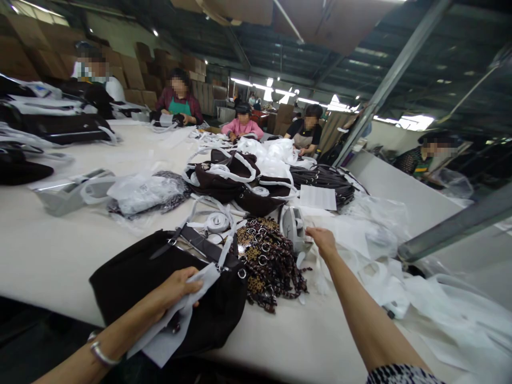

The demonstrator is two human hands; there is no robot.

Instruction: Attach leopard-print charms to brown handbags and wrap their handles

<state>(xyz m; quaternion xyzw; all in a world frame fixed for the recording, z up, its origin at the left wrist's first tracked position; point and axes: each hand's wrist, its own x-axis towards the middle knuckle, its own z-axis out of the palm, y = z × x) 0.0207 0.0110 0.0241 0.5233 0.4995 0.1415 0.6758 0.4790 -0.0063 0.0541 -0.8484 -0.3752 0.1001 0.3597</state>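
A dark brown handbag (pixel 160 282) lies tilted at the near table edge, its handles wrapped in white material. My left hand (pixel 184 288) is closed on a sheet of white tissue paper (pixel 166 344) that hangs over the front of the bag. To the right stands a grey tape dispenser (pixel 292 226). At its near right edge, the fingers of my right hand (pixel 322 241) are pinched together; whatever is between the fingertips is too small to make out. A heap of patterned tassel-like charms with metal rings (pixel 262 256) lies between the bag and the dispenser.
More brown bags (pixel 224 178) with wrapped handles sit behind the charms. Dark straps (pixel 324 181) and a white paper sheet (pixel 318 197) lie farther right. Another dispenser (pixel 74 192) stands left. Loose white wrapping (pixel 424 298) spreads right, beneath a slanting metal post (pixel 460 226). Several co-workers sit around the table.
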